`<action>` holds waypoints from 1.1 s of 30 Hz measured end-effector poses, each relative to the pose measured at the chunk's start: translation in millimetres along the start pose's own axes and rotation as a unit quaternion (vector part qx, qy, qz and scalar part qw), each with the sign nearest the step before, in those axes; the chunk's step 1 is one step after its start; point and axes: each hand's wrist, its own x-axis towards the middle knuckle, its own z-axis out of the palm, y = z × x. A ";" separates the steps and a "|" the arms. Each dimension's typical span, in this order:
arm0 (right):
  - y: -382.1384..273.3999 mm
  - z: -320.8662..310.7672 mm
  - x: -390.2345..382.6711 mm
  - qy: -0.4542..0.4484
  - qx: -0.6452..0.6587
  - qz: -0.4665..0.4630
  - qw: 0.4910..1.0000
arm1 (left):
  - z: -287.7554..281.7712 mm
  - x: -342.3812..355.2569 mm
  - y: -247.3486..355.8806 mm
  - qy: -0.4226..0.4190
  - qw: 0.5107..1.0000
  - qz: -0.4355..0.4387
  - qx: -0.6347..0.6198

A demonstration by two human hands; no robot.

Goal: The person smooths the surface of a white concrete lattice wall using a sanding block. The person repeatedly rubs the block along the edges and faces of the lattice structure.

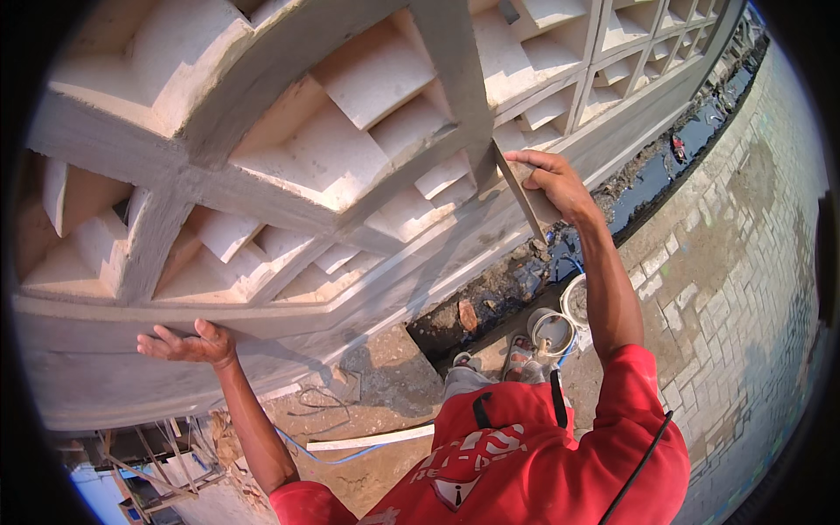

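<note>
Right hand (553,182) clamped on flat trowel (525,194), long axis running up the wall rib (455,79); left hand (188,344) open, empty, palm against wall ledge (289,319).

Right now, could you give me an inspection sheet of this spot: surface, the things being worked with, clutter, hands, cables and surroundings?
Surface: grey plastered wall with recessed stepped blocks in a grid of ribs.
Job's things: flat straight board held against a rib; two buckets on the ground by the feet.
Clutter: brick pieces and rubble in the ditch with dark water; a white strip lying on the dirt.
Hands: left hand flat on the wall's lower ledge; right hand gripping the board.
Cables: blue cord on the ground; black strap over the red shirt.
Surroundings: paved brick path on the right; wooden frame at lower left.
</note>
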 end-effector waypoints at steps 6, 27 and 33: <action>13.1 -11.5 8.3 -0.007 -0.083 0.045 0.996 | 3.1 1.8 -1.8 -0.008 1.000 0.006 -0.005; 95.9 34.0 -29.1 0.125 0.328 -0.074 0.933 | 0.5 -0.2 -3.5 0.010 0.999 0.034 0.014; 101.6 -19.1 -0.1 0.018 0.251 -0.025 0.967 | 1.9 -2.1 -2.2 0.017 1.000 0.020 0.006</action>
